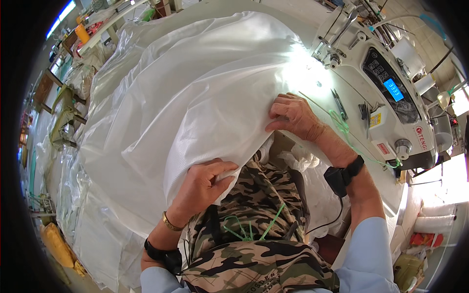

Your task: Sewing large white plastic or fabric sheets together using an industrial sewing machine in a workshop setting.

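A large sheet of white woven fabric (195,93) spreads over the work table and hangs toward my lap in loose folds. My left hand (207,183) pinches its near edge between thumb and fingers. Farther along the same edge, to the right, my right hand (293,115) grips the fabric with curled fingers. Between the two hands the edge runs slanting up to the right. Just beyond my right hand stands a white sewing machine (386,97), its lamp shining brightly on the fabric near the needle area.
Tweezers (339,104) lie on the machine bed beside loose green thread (342,124). White thread cones (408,54) stand behind the machine. Crumpled white material (305,163) sits under the table edge by my lap. A yellow bundle (58,244) lies at the lower left.
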`<act>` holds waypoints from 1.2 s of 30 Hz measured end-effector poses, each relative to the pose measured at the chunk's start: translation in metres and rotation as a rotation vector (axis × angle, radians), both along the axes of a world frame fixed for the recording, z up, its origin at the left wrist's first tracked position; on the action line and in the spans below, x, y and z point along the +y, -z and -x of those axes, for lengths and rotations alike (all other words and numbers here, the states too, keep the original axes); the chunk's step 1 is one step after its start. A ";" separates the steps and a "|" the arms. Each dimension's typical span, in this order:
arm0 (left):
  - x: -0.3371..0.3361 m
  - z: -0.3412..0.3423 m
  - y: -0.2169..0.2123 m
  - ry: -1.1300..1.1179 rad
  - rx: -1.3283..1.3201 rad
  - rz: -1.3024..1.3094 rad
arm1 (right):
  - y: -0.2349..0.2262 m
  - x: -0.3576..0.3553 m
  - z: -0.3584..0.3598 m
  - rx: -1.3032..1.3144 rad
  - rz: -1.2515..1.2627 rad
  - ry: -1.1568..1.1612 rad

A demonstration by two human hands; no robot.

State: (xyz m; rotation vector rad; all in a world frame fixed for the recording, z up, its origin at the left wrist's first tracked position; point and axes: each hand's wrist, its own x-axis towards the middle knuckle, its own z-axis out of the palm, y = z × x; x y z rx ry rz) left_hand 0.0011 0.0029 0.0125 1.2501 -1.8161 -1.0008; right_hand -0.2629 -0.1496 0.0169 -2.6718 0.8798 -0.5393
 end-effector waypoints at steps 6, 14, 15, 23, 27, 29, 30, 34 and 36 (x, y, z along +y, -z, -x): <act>-0.009 -0.010 0.009 -0.010 0.125 -0.219 | -0.001 -0.025 0.018 0.066 0.080 0.079; -0.010 0.007 0.012 0.020 0.012 0.121 | -0.004 -0.054 0.036 0.056 0.188 0.122; -0.011 0.012 0.013 0.031 0.009 0.125 | -0.004 -0.057 0.038 0.053 0.192 0.133; -0.018 0.029 0.017 0.254 -0.139 0.324 | 0.018 -0.036 0.037 0.106 0.326 0.618; -0.022 0.032 0.019 0.281 -0.153 0.335 | 0.009 -0.017 0.033 0.175 0.253 0.693; -0.024 0.032 0.021 0.301 -0.162 0.315 | 0.013 -0.015 0.034 0.160 0.288 0.701; -0.026 0.032 0.019 0.309 -0.183 0.303 | 0.014 -0.017 0.034 0.153 0.296 0.679; -0.030 0.034 0.021 0.337 -0.190 0.275 | 0.011 -0.015 0.033 0.168 0.266 0.680; -0.032 0.034 0.021 0.334 -0.195 0.278 | 0.009 -0.015 0.033 0.174 0.225 0.688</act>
